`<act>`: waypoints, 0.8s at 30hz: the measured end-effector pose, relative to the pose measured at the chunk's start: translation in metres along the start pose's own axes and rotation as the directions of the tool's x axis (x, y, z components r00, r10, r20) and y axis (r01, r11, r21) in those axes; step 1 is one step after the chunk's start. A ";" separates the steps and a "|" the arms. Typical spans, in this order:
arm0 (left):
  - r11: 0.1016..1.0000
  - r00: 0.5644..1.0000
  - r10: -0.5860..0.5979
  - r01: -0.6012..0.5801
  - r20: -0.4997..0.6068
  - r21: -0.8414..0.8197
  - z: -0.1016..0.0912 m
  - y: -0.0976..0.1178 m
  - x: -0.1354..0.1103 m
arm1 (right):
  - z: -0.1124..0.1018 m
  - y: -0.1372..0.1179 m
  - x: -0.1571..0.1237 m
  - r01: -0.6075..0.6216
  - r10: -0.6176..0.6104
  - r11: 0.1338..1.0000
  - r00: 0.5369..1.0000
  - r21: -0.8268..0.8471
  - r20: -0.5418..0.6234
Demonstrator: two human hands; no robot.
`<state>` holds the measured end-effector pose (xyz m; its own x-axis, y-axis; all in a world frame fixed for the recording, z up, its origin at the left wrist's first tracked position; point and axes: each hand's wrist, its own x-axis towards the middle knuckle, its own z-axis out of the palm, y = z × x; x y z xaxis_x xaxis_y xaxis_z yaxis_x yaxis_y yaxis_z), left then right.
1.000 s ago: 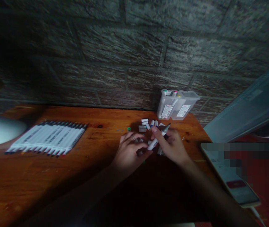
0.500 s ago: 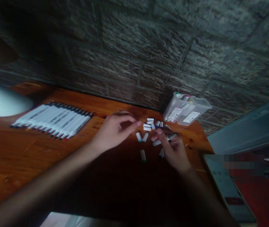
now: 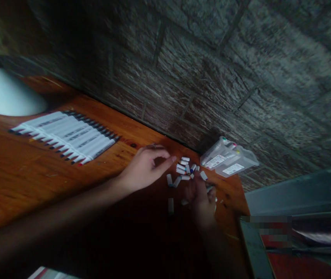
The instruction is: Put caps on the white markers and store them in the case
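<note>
My left hand [image 3: 146,169] hovers over the wooden table beside a scatter of short white marker caps [image 3: 181,169]. Its thumb and forefinger curve toward the caps with a gap between them, and nothing shows in its grasp. To the right, my right hand [image 3: 202,201] is in shadow and blurred. Its fingers are curled round what looks like a white marker [image 3: 185,202], mostly hidden by the hand. A single cap [image 3: 170,205] lies nearer me, left of that hand. Further left, several white markers [image 3: 66,133] with dark ends lie side by side in a row.
Two clear plastic cases [image 3: 232,159] with labels stand against the stone wall [image 3: 212,97], some coloured ends inside. A white cylindrical object [image 3: 8,91] is at the far left. Beyond the table's right edge are a greyish panel [image 3: 299,193] and red items [image 3: 287,263].
The camera view has tilted and shifted, so the table slopes more to the right. My right hand has moved slightly down and nearer me; my left hand keeps nearly the same pose beside the caps.
</note>
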<state>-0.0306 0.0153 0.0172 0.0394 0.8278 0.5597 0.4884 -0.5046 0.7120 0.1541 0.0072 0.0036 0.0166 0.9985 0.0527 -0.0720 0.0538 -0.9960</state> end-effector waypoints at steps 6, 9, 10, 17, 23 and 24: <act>0.999 1.000 0.003 -0.004 -0.010 -0.034 0.004 -0.002 -0.001 | 0.005 0.011 0.001 0.048 -0.047 0.995 0.999 -0.092 0.014; 0.999 0.999 -0.006 0.003 -0.044 -0.052 0.005 -0.007 -0.001 | -0.001 0.005 0.000 0.012 -0.011 0.999 0.999 -0.047 0.036; 0.999 0.999 -0.013 0.010 -0.051 -0.051 0.005 -0.010 -0.001 | -0.004 0.000 0.000 0.001 -0.001 1.000 0.999 -0.001 0.053; 0.999 0.999 -0.028 0.026 -0.038 -0.045 0.004 -0.017 -0.001 | -0.038 -0.042 -0.016 -0.118 0.064 0.954 0.978 0.275 0.196; 0.991 0.995 0.043 -0.032 0.085 -0.130 0.013 -0.006 -0.005 | -0.046 -0.057 -0.022 -0.262 0.189 0.920 0.948 0.292 0.256; 0.992 0.992 0.061 -0.049 0.109 -0.114 0.014 -0.005 -0.006 | -0.047 -0.060 -0.017 -0.226 0.165 0.931 0.961 0.285 0.223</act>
<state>-0.0217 0.0164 0.0042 0.1639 0.8171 0.5527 0.3832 -0.5690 0.7276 0.2054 -0.0137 0.0591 -0.2179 0.9711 -0.0977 -0.3555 -0.1722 -0.9187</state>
